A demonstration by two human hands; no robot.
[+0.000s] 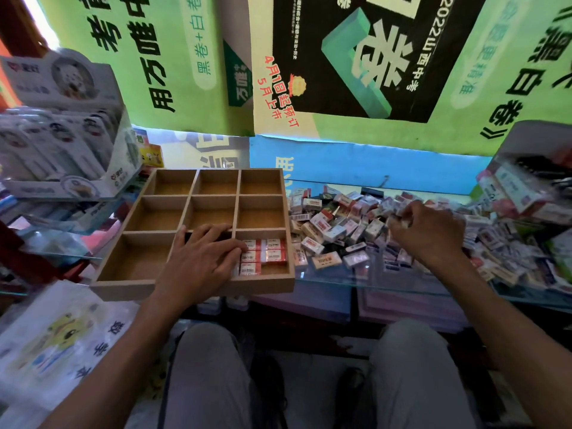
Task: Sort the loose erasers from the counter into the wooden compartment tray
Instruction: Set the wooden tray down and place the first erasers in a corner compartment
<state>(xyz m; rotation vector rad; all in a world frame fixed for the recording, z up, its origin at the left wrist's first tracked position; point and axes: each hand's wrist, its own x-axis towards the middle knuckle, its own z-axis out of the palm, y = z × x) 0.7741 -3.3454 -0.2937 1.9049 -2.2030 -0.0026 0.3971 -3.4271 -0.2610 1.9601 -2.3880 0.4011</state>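
Note:
A wooden compartment tray [161, 212] with nine compartments sits on the glass counter. Its near right compartment holds several red-and-white erasers [272, 254] laid in rows; the other visible compartments are bare. My left hand [202, 261] lies flat over the tray's near middle compartment, fingertips touching the erasers' left ends. A big pile of loose erasers [340, 230] covers the counter right of the tray. My right hand [430, 232] is in that pile, fingers curled round an eraser [402, 223] at its fingertips, blurred.
A glass counter [387, 286] edge runs along the front. Display boxes of stationery [62, 144] stand at the left, another box [532, 181] at the right. Posters hang behind. A plastic bag [55, 342] lies at lower left. My knees are below.

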